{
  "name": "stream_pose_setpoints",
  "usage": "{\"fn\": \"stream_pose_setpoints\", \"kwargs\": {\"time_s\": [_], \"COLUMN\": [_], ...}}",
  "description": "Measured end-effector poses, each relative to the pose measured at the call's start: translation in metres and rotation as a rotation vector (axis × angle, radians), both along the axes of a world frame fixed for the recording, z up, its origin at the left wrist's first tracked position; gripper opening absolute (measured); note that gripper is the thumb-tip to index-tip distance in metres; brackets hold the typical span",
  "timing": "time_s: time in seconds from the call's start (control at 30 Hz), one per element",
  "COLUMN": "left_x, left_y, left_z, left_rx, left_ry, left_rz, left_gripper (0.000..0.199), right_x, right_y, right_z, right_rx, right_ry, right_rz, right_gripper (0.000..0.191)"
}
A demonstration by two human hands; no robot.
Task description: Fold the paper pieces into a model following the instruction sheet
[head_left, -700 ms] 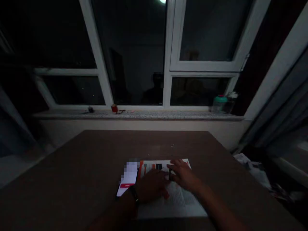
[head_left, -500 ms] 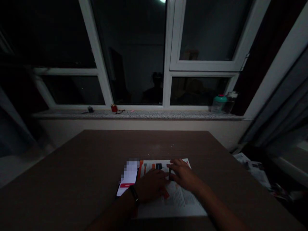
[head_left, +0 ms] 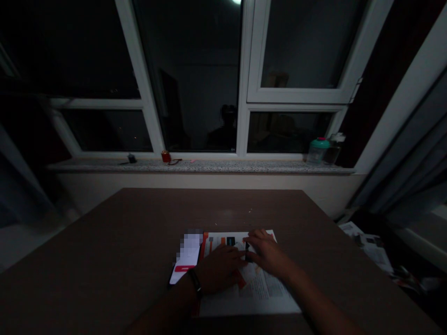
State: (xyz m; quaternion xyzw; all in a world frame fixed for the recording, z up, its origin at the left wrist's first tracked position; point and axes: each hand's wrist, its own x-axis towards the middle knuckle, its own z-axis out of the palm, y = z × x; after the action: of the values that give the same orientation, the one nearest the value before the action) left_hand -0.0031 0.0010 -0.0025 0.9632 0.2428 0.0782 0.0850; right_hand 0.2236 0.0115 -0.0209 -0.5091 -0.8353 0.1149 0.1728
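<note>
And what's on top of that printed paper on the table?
The left hand and right hand are over the printed paper, with a small dark thing between them. Whatever is printed beneath the hands is covered and can't be seen.

Brown table (head_left: pixel 115 242): phone (head_left: pixel 189 253), printed paper (head_left: pixel 258 306), perhaps crumbs (head_left: pixel 250 211).

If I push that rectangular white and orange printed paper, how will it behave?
The printed paper likely bends easily, since it looks thin. Lying flat on the brown wood-grain table, it may slide, unless the left hand and right hand over it press down.
</note>
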Motion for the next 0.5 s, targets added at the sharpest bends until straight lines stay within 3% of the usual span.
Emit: {"fn": "stream_pose_setpoints", "kwargs": {"time_s": [0.5], "left_x": [-0.0013], "left_y": [0.0036], "left_z": [-0.0072], "left_rx": [-0.074], "left_ry": [-0.048], "left_rz": [0.027], "left_gripper": [0.039], "right_x": [0.0005], "right_y": [-0.0026], "right_z": [0.0024], "right_rx": [-0.051], "right_ry": [-0.015], "right_rz": [-0.018], "right_gripper": [0.043]}}
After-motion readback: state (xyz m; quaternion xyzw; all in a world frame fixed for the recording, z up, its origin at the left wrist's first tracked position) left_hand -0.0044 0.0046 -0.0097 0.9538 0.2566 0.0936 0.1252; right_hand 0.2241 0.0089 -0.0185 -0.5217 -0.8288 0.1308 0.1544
